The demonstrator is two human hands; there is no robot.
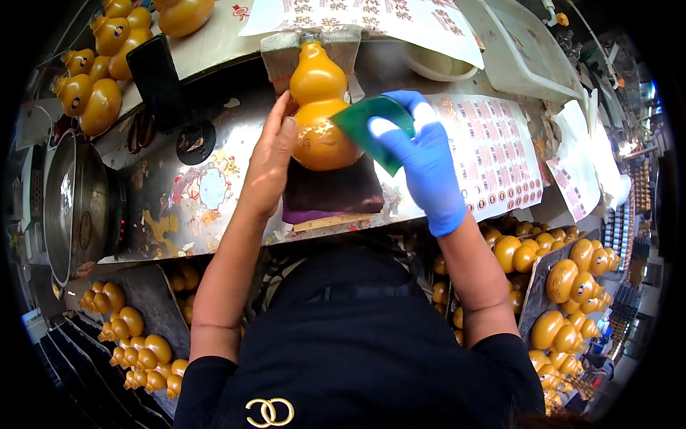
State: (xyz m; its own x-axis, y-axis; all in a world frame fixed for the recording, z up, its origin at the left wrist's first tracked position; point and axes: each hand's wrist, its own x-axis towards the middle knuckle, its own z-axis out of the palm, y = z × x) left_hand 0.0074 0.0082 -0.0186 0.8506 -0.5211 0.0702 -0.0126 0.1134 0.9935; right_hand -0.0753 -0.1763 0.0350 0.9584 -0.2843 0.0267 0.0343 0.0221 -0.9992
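**Gourd bottle held on pad, upper centre of frame**

Gourd bottle (pixel 319 107), amber, lying on dark pad (pixel 332 191) atop metal bench (pixel 179 193). Left hand (pixel 270 161) bare, fingers together, pressed flat against bottle's side. Right hand (pixel 421 161) gloved blue, fingers clamped on green scraper (pixel 364 127) touching bottle. Sticker sheets (pixel 496 154) just right.

You have one large yellow gourd bottle (pixel 318 107) on one dark cushion (pixel 332 189), one green scraper card (pixel 375 129), two label sheets (pixel 500 154), one metal pot (pixel 71 204), and finished gourds (pixel 572 286) beyond counting.
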